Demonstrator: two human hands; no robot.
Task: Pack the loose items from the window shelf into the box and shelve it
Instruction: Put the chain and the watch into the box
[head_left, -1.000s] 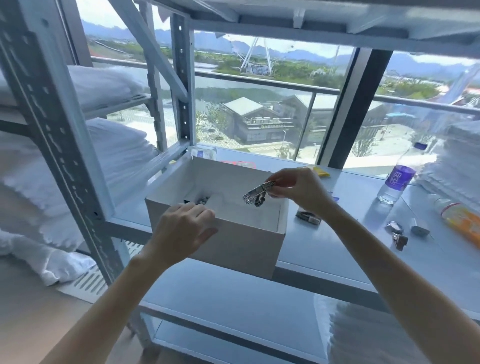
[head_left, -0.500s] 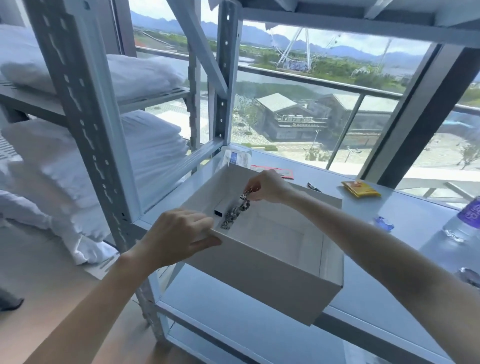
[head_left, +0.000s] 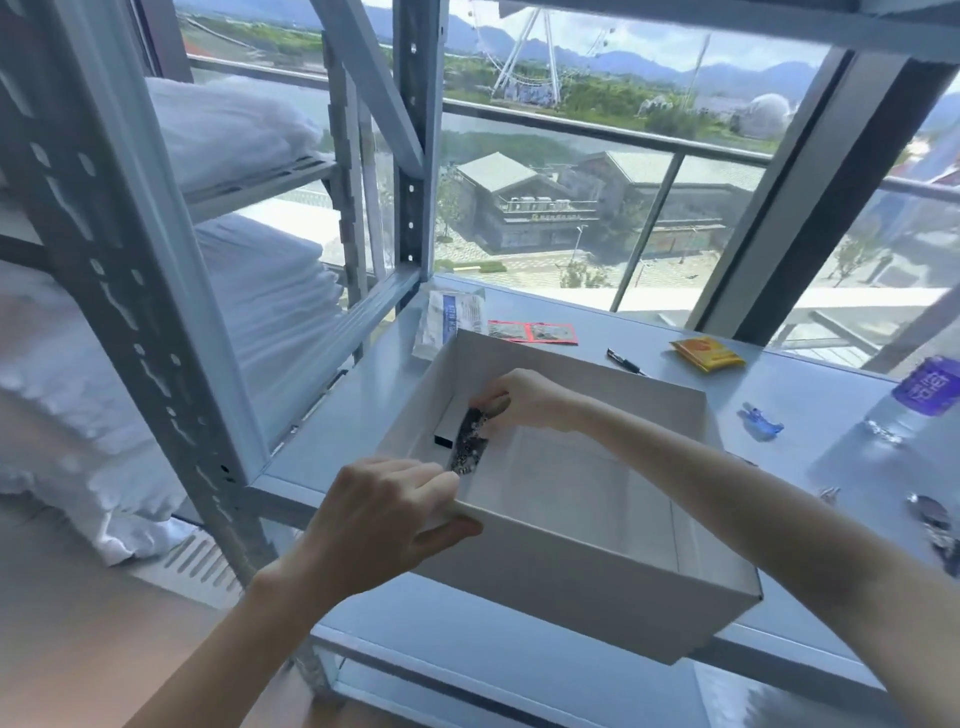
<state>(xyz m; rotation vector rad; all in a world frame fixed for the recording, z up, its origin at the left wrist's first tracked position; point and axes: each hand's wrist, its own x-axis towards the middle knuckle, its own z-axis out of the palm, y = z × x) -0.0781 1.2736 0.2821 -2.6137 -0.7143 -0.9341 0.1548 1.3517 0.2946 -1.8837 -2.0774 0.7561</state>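
The white box (head_left: 597, 587) sits open-topped at the left end of the window shelf (head_left: 810, 400), close to the grey rack upright (head_left: 156, 291). Its near wall juts out past the shelf's front edge. The left hand (head_left: 384, 519) grips the near-left corner, fingers curled over the rim and thumb pressed on the outer wall.

The right hand (head_left: 524, 397) reaches down inside the box by its left wall. Its fingers pinch the top end of a dark speckled clip (head_left: 470, 441), which hangs with its lower end at the box floor, just beside a small black block (head_left: 442, 440). The rest of the box floor is bare white, with open room to the right of the hand.

Loose things lie on the shelf behind and to the right of the box:
- a white packet with blue print (head_left: 452, 322), touching the far-left corner
- a red sachet pair (head_left: 532, 331)
- a black pen (head_left: 626, 362), just beyond the far rim
- a yellow sachet (head_left: 706, 353)
- a blue clip (head_left: 761, 421)
- a water bottle with a purple label (head_left: 919, 395)
- small metallic pieces (head_left: 935, 519) near the right edge, too blurred to name

White bedding (head_left: 234, 130) fills the rack's shelves at left.
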